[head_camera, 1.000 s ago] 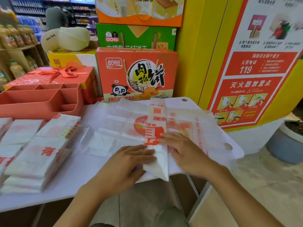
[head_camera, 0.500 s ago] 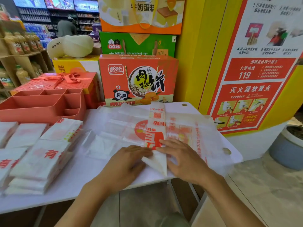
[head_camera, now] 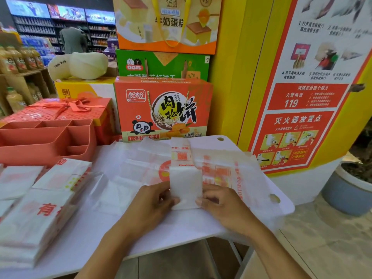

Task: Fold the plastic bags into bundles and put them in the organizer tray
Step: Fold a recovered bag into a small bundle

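Your left hand [head_camera: 149,206] and your right hand [head_camera: 225,208] each pinch one side of the plastic bag [head_camera: 185,184], with fingers curled in and thumbs on top of it. The bag is white and folded into a long thin strip. Its near end is folded up over the strip like a small square flap. Red print shows on the part past the flap. It lies on other flat bags [head_camera: 128,168] spread on the white table [head_camera: 181,230], right in front of you. The coral organizer tray [head_camera: 40,135] sits at the back left, well apart from the bag, with piles of bags [head_camera: 36,214] near it. The orange box [head_camera: 163,109] behind says 肉松饼 and has a panda. The poster [head_camera: 302,97] says 119. The cream cushion [head_camera: 78,65] says new York.
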The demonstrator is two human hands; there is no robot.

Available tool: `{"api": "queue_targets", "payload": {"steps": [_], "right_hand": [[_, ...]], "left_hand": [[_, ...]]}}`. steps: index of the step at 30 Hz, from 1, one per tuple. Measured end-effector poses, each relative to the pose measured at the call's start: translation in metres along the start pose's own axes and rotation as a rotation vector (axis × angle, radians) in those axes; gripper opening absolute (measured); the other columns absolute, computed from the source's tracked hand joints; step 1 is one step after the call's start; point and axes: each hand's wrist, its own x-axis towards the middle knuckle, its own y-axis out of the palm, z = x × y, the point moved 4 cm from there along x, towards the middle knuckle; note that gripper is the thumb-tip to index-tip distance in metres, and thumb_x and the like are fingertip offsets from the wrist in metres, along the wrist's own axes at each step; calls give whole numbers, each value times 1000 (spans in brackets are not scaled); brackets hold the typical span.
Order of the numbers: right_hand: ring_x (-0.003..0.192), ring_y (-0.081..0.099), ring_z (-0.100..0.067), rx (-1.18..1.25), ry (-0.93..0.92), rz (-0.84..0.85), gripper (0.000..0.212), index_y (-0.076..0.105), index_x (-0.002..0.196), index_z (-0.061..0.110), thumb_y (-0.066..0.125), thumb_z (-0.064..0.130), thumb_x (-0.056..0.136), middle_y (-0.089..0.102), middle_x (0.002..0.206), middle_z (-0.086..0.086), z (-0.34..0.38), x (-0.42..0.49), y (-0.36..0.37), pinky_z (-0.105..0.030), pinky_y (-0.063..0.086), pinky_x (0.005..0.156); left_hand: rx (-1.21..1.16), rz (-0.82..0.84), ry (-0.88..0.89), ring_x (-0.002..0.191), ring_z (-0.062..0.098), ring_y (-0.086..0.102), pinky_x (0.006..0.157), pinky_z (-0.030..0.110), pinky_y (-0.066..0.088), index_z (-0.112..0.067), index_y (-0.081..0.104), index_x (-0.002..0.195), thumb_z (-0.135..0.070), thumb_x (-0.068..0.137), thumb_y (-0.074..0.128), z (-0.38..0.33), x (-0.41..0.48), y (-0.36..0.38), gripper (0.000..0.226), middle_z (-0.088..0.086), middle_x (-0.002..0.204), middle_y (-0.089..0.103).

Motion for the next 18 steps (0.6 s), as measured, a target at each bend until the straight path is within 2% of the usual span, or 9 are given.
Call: {"api": "queue_targets", "payload": {"steps": [3,5,8,10,13,15,17,18], "right_hand": [[104,59,4,-35,2,-45,11,74,88,29,71,39,92,61,113,23,1,2,-3,-14,46,90],[104,57,3,-86,4,-84,14,71,80,29,75,39,89,58,112,21,2,3,-4,-12,45,90],[107,55,-1,-143,-3,-109,19,65,75,30,76,39,88,54,111,20,2,2,-4,-13,43,94],[108,52,1,-168,-10,-111,21,65,74,28,78,38,86,52,111,20,2,3,-4,-14,41,95],[108,48,5,-254,-21,-113,24,64,73,26,78,42,85,50,110,23,1,6,-2,-12,37,92],[108,48,3,-304,-37,-114,26,61,71,30,76,44,87,48,109,25,2,7,0,-14,37,93],[108,46,5,-336,-46,-108,28,58,71,31,73,47,89,46,108,26,3,6,1,-11,36,91],[107,45,6,-347,-50,-109,27,57,73,31,71,47,90,46,108,26,4,5,1,-10,35,89]], "left_hand": [[-80,6,-55,71,13,63,70,29,50,-37,58,114,-22,95,69,-2,-2,-1,26,-5,76,69],[-119,19,-105,75,12,66,72,28,53,-35,54,115,-24,96,68,-1,-2,-1,25,-4,81,72],[-52,25,-92,78,7,63,71,19,50,-33,56,103,-27,98,65,-2,0,2,13,-10,84,68],[65,16,-67,75,9,58,68,22,47,-29,58,93,-30,99,63,1,2,4,8,-10,83,63],[241,-32,-27,74,9,48,66,27,41,-20,57,80,-30,96,65,6,4,5,21,-9,77,53],[253,-60,-10,73,8,44,64,24,36,-18,54,71,-27,92,70,6,5,4,28,-10,74,50],[212,-77,-30,67,9,47,61,21,35,-23,51,68,-25,91,71,5,4,1,30,-10,69,51],[174,-75,-50,66,9,50,61,21,38,-28,53,74,-25,92,70,3,3,0,25,-10,68,54]]}}
